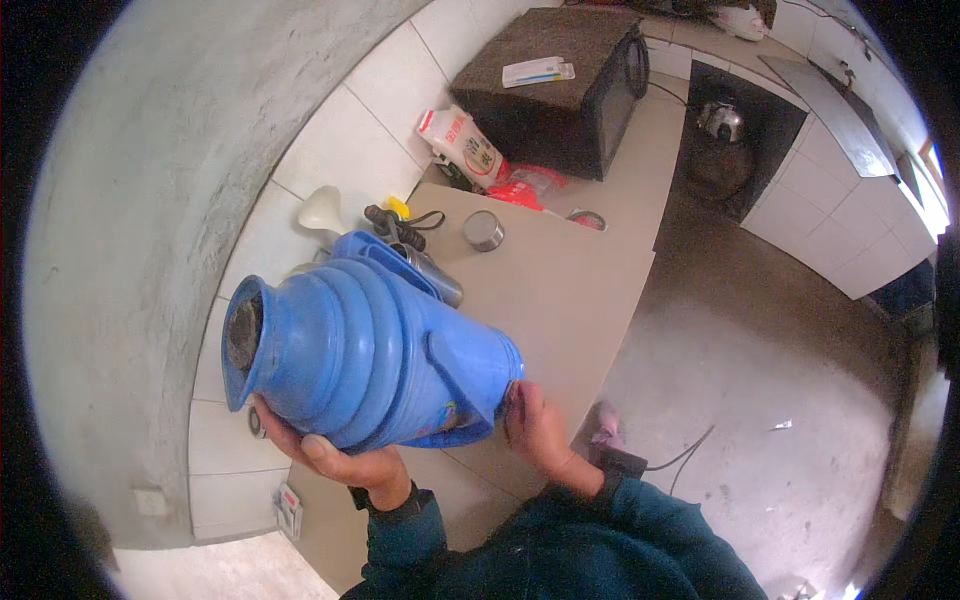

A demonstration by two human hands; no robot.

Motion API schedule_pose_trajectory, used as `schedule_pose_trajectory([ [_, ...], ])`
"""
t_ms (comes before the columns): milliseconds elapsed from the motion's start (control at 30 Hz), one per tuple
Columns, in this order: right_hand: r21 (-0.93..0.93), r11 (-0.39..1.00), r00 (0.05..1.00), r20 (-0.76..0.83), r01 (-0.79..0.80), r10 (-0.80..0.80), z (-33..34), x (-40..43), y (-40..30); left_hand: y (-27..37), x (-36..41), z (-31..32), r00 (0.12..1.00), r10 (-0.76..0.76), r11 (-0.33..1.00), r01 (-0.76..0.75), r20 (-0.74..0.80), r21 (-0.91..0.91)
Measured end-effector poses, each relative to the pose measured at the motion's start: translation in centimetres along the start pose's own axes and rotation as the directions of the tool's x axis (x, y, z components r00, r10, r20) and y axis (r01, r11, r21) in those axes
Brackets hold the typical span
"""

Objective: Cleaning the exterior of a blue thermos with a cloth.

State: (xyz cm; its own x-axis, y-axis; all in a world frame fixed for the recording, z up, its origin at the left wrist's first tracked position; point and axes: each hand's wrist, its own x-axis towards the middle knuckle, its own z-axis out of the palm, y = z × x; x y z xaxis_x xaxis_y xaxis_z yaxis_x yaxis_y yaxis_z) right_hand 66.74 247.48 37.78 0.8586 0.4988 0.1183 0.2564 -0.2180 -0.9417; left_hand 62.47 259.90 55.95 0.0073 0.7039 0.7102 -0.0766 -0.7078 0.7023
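A blue plastic thermos flask (352, 345) lies tilted on its side in the air above the counter, its stoppered mouth to the left and its base to the right. My left hand (337, 457) cups it from below near the neck, thumb towards me. At the base end, my right hand (540, 427) has its fingers curled against the bottom rim; its fingertips are partly hidden. A dark brownish stopper (244, 330) sits inside the flask's mouth. The flask's handle (386, 259) is on the far side.
On the counter (562, 285) stand a metal lid (483, 230), a steel cup (442, 281), a black flashlight (397, 225) and a white ladle (322, 210). Behind them are a printed bag (465, 146), red plastic packaging (517, 191) and a cloth-covered microwave (555, 82). A kettle (721, 120) is farther off.
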Motion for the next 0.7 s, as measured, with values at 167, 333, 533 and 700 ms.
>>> schedule_pose_trajectory([
  [167,0.041,0.998,0.998,0.043,-0.052,0.051,0.4,-0.8,0.7,0.3,-0.1,0.4,1.0,-0.001,1.0,0.001,-0.004,-0.001],
  [333,0.201,0.958,0.97,0.176,-0.202,0.167,0.0,-1.1,0.5,0.5,-0.1,0.3,1.0,-0.013,1.0,0.013,-0.003,-0.024],
  [533,0.204,0.956,0.969,0.176,-0.21,0.176,-0.2,-0.8,0.7,0.2,-0.2,0.4,0.999,-0.035,0.995,0.034,-0.014,-0.097],
  [700,0.222,0.97,0.99,0.114,-0.103,0.079,-1.5,0.7,-0.1,0.2,0.0,0.2,1.0,-0.012,0.999,0.012,0.007,-0.036],
])
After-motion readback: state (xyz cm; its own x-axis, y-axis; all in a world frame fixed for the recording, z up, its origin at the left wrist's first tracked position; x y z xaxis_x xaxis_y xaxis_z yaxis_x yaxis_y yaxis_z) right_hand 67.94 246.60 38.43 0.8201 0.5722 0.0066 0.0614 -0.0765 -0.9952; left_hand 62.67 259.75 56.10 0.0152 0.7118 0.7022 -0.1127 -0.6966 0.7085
